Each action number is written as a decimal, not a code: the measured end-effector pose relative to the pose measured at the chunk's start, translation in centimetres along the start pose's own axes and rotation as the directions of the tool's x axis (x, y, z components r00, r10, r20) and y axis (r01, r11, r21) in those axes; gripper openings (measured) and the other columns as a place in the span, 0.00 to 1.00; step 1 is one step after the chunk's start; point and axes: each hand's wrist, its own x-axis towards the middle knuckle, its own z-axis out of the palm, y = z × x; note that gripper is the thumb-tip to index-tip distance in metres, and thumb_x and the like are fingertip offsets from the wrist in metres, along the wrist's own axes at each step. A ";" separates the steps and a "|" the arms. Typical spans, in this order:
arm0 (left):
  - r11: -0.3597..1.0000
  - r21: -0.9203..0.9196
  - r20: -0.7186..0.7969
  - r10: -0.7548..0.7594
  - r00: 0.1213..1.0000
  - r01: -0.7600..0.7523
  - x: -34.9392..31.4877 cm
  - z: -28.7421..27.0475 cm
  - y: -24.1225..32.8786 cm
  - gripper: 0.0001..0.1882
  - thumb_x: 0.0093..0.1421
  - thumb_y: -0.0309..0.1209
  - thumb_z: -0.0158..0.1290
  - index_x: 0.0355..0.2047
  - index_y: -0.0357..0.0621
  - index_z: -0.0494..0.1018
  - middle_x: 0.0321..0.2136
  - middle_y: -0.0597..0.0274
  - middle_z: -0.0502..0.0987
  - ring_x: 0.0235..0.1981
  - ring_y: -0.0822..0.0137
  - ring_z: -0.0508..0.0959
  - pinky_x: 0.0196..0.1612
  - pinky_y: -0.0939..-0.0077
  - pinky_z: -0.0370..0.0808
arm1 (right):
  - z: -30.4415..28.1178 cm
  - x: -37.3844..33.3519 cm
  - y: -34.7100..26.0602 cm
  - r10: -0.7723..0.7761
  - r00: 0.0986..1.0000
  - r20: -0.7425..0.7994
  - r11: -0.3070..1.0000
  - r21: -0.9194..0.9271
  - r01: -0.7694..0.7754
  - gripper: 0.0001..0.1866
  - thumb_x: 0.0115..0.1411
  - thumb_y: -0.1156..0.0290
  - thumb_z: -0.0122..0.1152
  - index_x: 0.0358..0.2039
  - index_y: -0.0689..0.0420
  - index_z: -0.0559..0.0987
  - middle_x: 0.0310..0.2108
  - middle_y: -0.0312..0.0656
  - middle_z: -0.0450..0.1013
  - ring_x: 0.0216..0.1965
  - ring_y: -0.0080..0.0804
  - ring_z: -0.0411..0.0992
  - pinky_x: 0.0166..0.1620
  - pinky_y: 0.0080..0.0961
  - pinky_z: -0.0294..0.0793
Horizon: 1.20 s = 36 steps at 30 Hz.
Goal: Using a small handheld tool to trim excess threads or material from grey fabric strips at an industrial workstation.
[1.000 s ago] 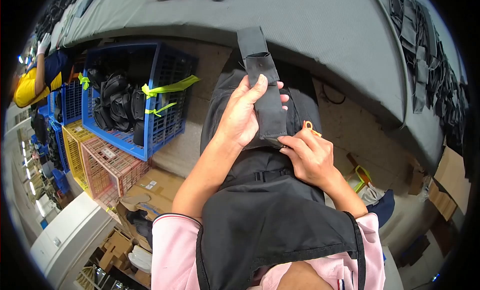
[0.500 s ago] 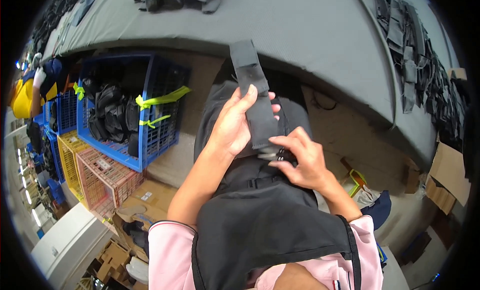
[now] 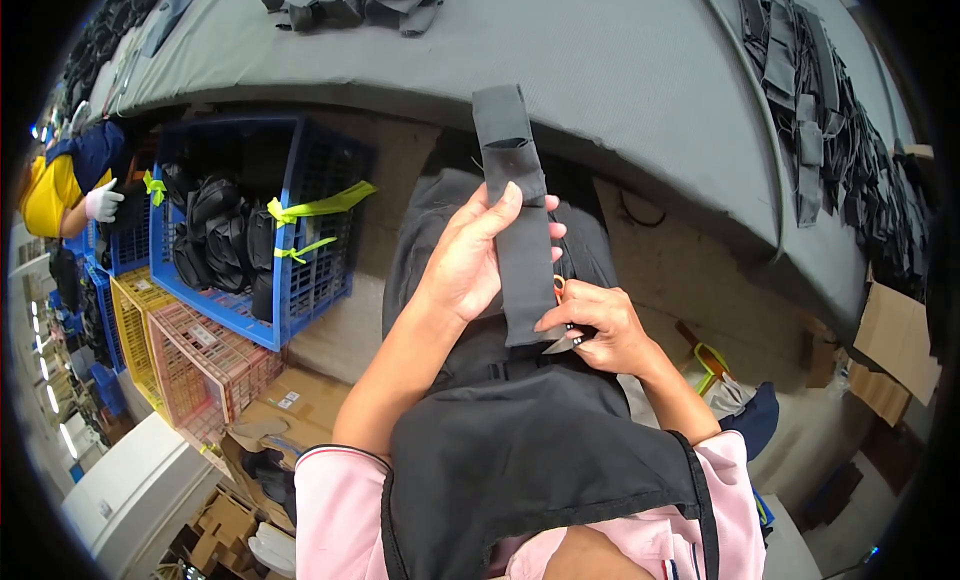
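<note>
A dark grey fabric strip (image 3: 525, 260) hangs nearly upright in front of a seated person's body, over their black apron (image 3: 530, 440), with a small slit-like opening near its top. The left hand (image 3: 470, 255) grips it mid-length, thumb in front, fingertips showing past the right edge. The right hand (image 3: 612, 332) holds small scissors (image 3: 562, 346) with orange finger loops; its forefinger appears to touch the strip's lower right corner. Half a second ago the blades were a blur under the strip's lower end; now they show sharply just beside that corner, so the end hangs clear of them. Whether the blades are parted cannot be told.

Beyond lies a grey-covered surface (image 3: 600, 60) bearing a small pile of dark strips (image 3: 335, 2) and, to the right, a longer heap (image 3: 808, 130). At left, a blue crate (image 3: 220, 315) holds black items; past it, a co-worker's white-gloved hand (image 3: 103, 202) has dropped lower.
</note>
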 end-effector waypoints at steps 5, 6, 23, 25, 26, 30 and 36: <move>1.000 0.017 0.006 0.001 1.000 -0.001 0.3 0.1 0.3 0.20 0.64 0.42 0.42 0.48 0.40 0.65 0.43 0.50 0.73 0.40 0.58 0.77 0.41 0.59 0.77 | 0.1 0.0 -0.2 -0.046 0.998 -0.037 0.998 -0.047 0.044 0.19 0.35 0.86 0.57 0.31 0.54 0.78 0.19 0.36 0.61 0.20 0.29 0.65 0.22 0.23 0.63; 0.999 0.034 0.006 0.002 1.000 -0.002 0.3 0.1 0.4 0.22 0.65 0.44 0.40 0.48 0.39 0.64 0.44 0.49 0.72 0.40 0.58 0.77 0.41 0.59 0.77 | 0.1 -0.1 -0.2 -0.052 0.998 -0.032 0.997 -0.066 0.050 0.20 0.35 0.86 0.57 0.32 0.55 0.78 0.19 0.36 0.62 0.20 0.28 0.65 0.22 0.22 0.63; 0.996 0.027 0.093 -0.082 0.992 0.080 -0.4 -0.7 -1.5 0.28 0.66 0.51 0.32 0.52 0.40 0.63 0.44 0.58 0.71 0.44 0.65 0.73 0.49 0.67 0.71 | 0.3 2.8 -1.3 -0.087 0.877 -0.472 0.974 -0.224 -0.024 0.18 0.35 0.85 0.64 0.30 0.56 0.80 0.20 0.34 0.62 0.20 0.26 0.63 0.28 0.20 0.67; 0.991 0.115 0.071 -0.071 0.995 0.062 -0.1 -1.2 -1.9 0.27 0.65 0.52 0.35 0.50 0.42 0.63 0.47 0.60 0.70 0.46 0.67 0.71 0.49 0.73 0.69 | 0.2 3.2 -0.9 0.146 0.873 -0.466 0.989 0.054 -0.137 0.07 0.45 0.81 0.66 0.26 0.62 0.78 0.24 0.34 0.63 0.25 0.22 0.61 0.28 0.19 0.62; 0.991 0.117 0.080 -0.070 0.994 0.060 0.1 -1.7 -2.4 0.27 0.65 0.52 0.35 0.50 0.42 0.63 0.47 0.60 0.70 0.46 0.67 0.71 0.49 0.73 0.69 | 0.5 3.2 -0.1 0.282 0.846 -0.453 0.945 0.283 -0.163 0.07 0.48 0.77 0.65 0.23 0.64 0.74 0.22 0.33 0.61 0.24 0.20 0.59 0.26 0.18 0.57; 0.904 0.428 -0.269 0.130 0.954 -0.002 -0.3 -2.6 -3.7 0.30 0.60 0.56 0.42 0.51 0.45 0.55 0.62 0.55 0.46 0.48 0.64 0.66 0.48 0.71 0.67 | -0.8 3.7 -0.2 0.381 0.821 -0.425 0.911 0.326 -0.253 0.11 0.50 0.76 0.63 0.21 0.64 0.69 0.21 0.31 0.58 0.24 0.18 0.55 0.26 0.18 0.53; 0.536 0.765 0.238 0.280 0.930 -0.357 -0.8 -2.9 -1.3 0.27 0.54 0.41 0.57 0.52 0.45 0.63 0.63 0.54 0.48 0.52 0.71 0.61 0.46 0.79 0.66 | -1.5 4.4 0.5 0.369 0.892 -0.260 0.873 0.426 -0.237 0.12 0.52 0.74 0.62 0.21 0.63 0.69 0.20 0.30 0.56 0.23 0.15 0.54 0.25 0.18 0.54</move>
